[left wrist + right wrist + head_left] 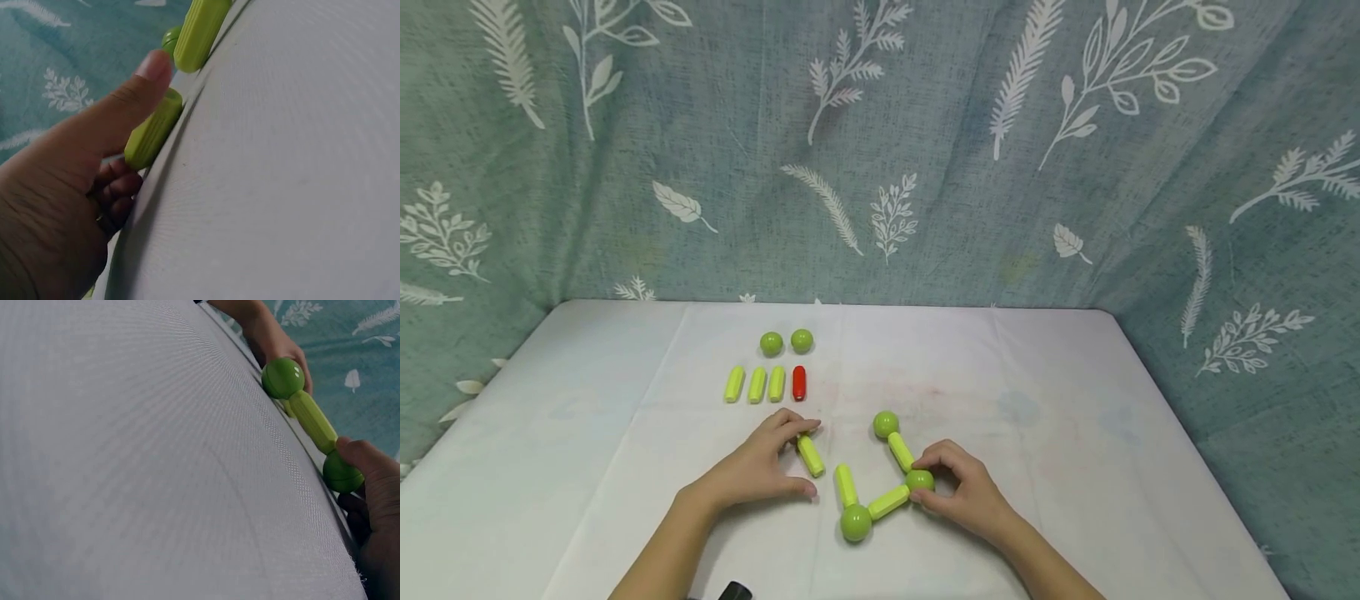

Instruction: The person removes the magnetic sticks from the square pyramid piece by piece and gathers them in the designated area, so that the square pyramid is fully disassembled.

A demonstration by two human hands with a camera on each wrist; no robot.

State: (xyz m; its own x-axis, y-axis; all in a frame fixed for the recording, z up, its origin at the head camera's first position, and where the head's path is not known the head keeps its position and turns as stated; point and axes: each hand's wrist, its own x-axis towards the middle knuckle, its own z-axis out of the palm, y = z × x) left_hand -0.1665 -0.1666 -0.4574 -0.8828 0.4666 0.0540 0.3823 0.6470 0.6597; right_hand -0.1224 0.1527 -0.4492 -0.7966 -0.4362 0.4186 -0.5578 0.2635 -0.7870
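A joined chain of green balls and yellow-green rods lies on the white table. My right hand pinches its right-hand ball between thumb and fingers. From that ball one rod leads up to another ball, and a second rod leads down to the lower ball. A further rod sticks up from the lower ball. Left of the chain, a loose yellow-green rod lies between the spread thumb and fingers of my left hand, fingers at its upper end, thumb apart from it.
Farther back on the table two green balls sit side by side. Before them stand three yellow-green rods in a row with a red rod. A patterned curtain hangs behind. A black object shows at the bottom edge.
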